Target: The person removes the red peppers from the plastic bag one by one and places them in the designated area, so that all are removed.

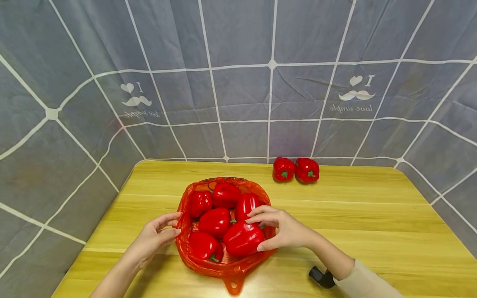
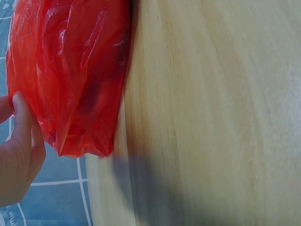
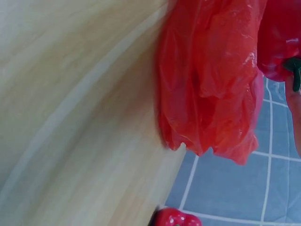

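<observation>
A red plastic bag [image 1: 203, 268] stands wide open on the table, with several red bell peppers [image 1: 214, 222] inside. At its left side my left hand [image 1: 158, 236] holds the rim between thumb and curved fingers; the left wrist view shows the fingertips against the bag [image 2: 70, 80]. My right hand [image 1: 287, 229] grips a red bell pepper [image 1: 244, 240] at the bag's right side, fingers over the top and thumb along the near side. In the right wrist view this pepper [image 3: 277, 47] shows its green stem beside a finger, above the bag's edge.
Two more red bell peppers [image 1: 284, 170] sit side by side at the table's back edge. A black object [image 1: 321, 277] is partly hidden by the right forearm. Behind the wooden table [image 1: 372, 215] hangs a grey curtain [image 1: 242, 95] with white lines.
</observation>
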A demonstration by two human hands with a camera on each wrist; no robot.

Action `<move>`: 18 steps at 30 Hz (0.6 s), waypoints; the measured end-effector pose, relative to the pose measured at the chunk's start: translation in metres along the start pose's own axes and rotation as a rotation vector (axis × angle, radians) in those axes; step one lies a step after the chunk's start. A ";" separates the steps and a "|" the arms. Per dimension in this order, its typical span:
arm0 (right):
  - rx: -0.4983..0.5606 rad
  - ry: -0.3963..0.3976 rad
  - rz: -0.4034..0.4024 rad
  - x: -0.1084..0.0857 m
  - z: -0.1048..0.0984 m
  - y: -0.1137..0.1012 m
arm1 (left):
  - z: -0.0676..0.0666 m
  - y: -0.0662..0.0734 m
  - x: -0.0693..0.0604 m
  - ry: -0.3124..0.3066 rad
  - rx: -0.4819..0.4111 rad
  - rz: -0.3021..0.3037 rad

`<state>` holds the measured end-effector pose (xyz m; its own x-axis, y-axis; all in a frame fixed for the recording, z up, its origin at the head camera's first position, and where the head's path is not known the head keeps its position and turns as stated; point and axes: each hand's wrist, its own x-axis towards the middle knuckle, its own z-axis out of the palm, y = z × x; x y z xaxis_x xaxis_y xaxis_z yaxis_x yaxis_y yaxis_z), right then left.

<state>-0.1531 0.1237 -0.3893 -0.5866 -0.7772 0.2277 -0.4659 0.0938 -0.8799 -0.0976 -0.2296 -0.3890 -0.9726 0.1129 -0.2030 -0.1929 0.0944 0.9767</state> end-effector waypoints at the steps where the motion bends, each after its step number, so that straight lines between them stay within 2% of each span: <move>1: -0.004 0.005 0.003 0.000 -0.001 0.000 | 0.000 0.000 0.000 -0.001 0.000 -0.002; 6: -0.012 0.041 -0.004 0.000 -0.007 -0.002 | -0.001 0.001 0.001 0.000 0.008 0.003; 13: -0.005 0.091 -0.056 -0.003 -0.015 -0.006 | -0.002 0.002 0.001 -0.005 0.015 0.009; 18: 0.020 0.132 -0.050 -0.007 -0.021 -0.009 | 0.000 0.000 0.000 -0.003 0.000 0.007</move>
<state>-0.1586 0.1419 -0.3738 -0.6460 -0.6916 0.3230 -0.4837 0.0437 -0.8741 -0.0975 -0.2296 -0.3894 -0.9736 0.1167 -0.1961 -0.1857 0.0939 0.9781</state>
